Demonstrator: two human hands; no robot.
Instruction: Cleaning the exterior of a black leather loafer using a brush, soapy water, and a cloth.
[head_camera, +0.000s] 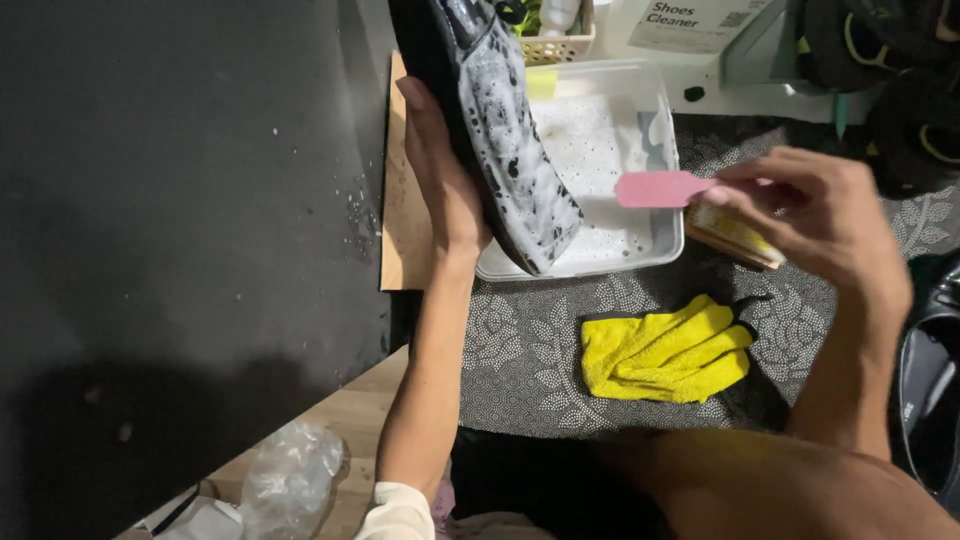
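Note:
My left hand (440, 170) holds a black shoe (510, 140) covered in white soap foam, tilted over a white plastic tub (655, 250) of soapy water. My right hand (810, 215) grips a brush with a pink handle (660, 188) and pale bristles, held at the tub's right rim, a short way from the shoe. A crumpled yellow cloth (665, 350) lies on the patterned grey mat (520, 350) below the tub.
A dark wall (180, 200) fills the left side. A wooden board (405, 230) leans beside the tub. Crumpled clear plastic (290, 475) lies on the wooden floor at lower left. Black shoes (900, 80) sit at upper right, a small basket (555, 45) behind the tub.

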